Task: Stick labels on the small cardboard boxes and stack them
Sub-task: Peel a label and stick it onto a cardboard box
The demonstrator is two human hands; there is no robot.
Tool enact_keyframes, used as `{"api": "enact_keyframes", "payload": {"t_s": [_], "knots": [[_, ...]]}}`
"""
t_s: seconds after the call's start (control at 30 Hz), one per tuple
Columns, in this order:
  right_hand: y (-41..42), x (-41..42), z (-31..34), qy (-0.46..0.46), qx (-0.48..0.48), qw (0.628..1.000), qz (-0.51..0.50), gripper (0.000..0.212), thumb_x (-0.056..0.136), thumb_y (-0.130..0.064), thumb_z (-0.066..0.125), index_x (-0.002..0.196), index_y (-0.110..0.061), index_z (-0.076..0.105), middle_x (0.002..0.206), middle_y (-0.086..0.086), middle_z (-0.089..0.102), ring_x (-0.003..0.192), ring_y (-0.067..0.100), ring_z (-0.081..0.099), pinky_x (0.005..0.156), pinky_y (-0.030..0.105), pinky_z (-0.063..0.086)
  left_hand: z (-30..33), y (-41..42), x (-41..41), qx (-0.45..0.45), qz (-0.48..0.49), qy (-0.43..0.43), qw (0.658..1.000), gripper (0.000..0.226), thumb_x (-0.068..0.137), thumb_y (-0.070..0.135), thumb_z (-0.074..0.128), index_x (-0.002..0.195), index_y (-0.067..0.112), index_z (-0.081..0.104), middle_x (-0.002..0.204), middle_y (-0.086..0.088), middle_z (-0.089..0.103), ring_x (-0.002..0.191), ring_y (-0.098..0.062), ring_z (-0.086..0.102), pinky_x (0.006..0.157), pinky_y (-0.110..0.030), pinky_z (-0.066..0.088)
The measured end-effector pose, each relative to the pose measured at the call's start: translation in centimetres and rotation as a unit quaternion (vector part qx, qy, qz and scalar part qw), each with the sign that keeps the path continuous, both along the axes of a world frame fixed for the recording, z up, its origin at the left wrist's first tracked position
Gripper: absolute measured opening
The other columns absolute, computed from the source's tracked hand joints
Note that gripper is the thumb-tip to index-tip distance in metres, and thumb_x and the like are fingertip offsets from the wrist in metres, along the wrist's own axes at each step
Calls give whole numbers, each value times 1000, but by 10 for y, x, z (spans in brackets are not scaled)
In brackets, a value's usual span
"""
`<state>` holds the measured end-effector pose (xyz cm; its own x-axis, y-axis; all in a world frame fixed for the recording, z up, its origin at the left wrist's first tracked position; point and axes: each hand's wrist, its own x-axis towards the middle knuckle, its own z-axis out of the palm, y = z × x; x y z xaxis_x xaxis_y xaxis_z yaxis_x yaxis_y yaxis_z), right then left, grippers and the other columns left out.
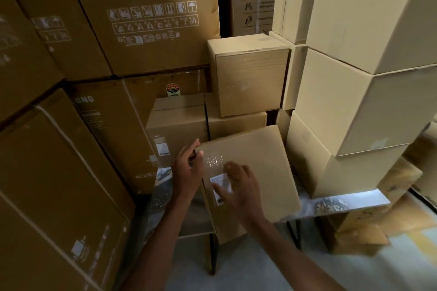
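Observation:
A small cardboard box (257, 163) lies tilted on the table in front of me, its taped top facing up. A white label (218, 184) sits on that top near the left side. My right hand (241, 186) is spread flat over the label, thumb and fingers straight and blurred. My left hand (188, 168) grips the box's upper left corner, fingers curled round the edge. Behind it stand more small boxes: one with a label on its front (175, 127), and another stacked higher (250, 75).
Large printed cartons (71, 149) wall off the left side and the back. A tall stack of pale boxes (350, 106) rises on the right, on the same marble-patterned table (343, 203). Grey floor (260, 274) shows below, between the black table legs.

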<state>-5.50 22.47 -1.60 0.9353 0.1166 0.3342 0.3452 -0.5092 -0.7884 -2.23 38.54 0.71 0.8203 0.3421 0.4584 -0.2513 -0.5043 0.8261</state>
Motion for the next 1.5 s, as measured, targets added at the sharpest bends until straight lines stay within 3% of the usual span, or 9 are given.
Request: {"api": "enact_keyframes", "payload": {"t_s": [0.13, 0.3, 0.43, 0.57, 0.97, 1.13, 1.2, 1.37, 1.5], "knots": [[20, -14, -4, 51, 18, 998, -17, 93, 84, -45, 79, 157, -27, 25, 126, -17, 28, 114, 2, 34, 92, 18, 35, 0, 6, -1, -9, -9, -5, 1000, 37, 100, 18, 62, 137, 16, 62, 129, 1, 67, 117, -7, 62, 95, -28, 55], [24, -12, -6, 81, 43, 995, -37, 118, 79, -39, 85, 163, -29, 4, 136, -7, 31, 113, 3, 32, 93, 25, 36, 0, 5, -5, -38, -11, 0, 999, 37, 98, 20, 65, 134, 18, 66, 126, 6, 69, 115, -1, 62, 92, -20, 54], [20, -8, -6, 66, 56, 995, -48, 120, 74, -29, 90, 163, -26, 8, 131, -11, 29, 106, -2, 28, 84, 16, 34, 2, 3, -8, -28, -19, -24, 999, 30, 104, 21, 56, 131, 14, 68, 124, 3, 69, 114, -2, 63, 90, -17, 53], [19, -3, -7, 83, 62, 993, -50, 120, 72, -27, 92, 162, -25, 13, 146, 2, 36, 115, 5, 33, 89, 24, 37, 2, 3, -8, -3, -20, -43, 999, 30, 107, 20, 51, 127, 8, 69, 121, 0, 70, 112, 2, 62, 85, -9, 48], [28, -7, -12, 61, 111, 990, -59, 119, 72, -17, 91, 161, -25, 12, 130, -10, 34, 112, 7, 42, 77, 6, 33, 0, 0, -7, -3, 13, -44, 999, 34, 101, 37, 51, 115, 16, 73, 108, 6, 71, 100, 8, 62, 81, -12, 50], [35, -11, -8, 58, 140, 987, -53, 119, 73, -18, 90, 160, -29, 9, 150, 5, 42, 126, 14, 46, 100, 27, 41, 0, -2, -4, -26, 34, -37, 998, 31, 100, 33, 54, 115, 16, 75, 108, 8, 73, 103, -3, 66, 87, -27, 55], [36, -12, -10, 61, 152, 985, -56, 116, 74, -19, 89, 156, -37, 9, 144, 9, 49, 121, 17, 52, 97, 25, 45, 1, -3, -4, -29, 31, -33, 999, 29, 99, 34, 55, 116, 19, 74, 106, 12, 72, 101, 5, 64, 86, -24, 54], [37, -10, -10, 91, 153, 982, -67, 114, 74, -15, 88, 159, -30, 15, 134, 10, 51, 116, 21, 53, 102, 47, 48, 5, -3, -4, -37, 27, -16, 999, 20, 101, 22, 61, 116, 20, 73, 100, 19, 68, 96, 18, 61, 80, -10, 49], [36, -8, -9, 93, 157, 981, -59, 109, 73, -13, 87, 159, -25, 20, 127, 6, 50, 109, 16, 52, 99, 42, 48, 6, 0, -1, -38, 22, -10, 999, 20, 100, 16, 62, 115, 16, 74, 100, 17, 69, 94, 18, 62, 77, -5, 48]]}}
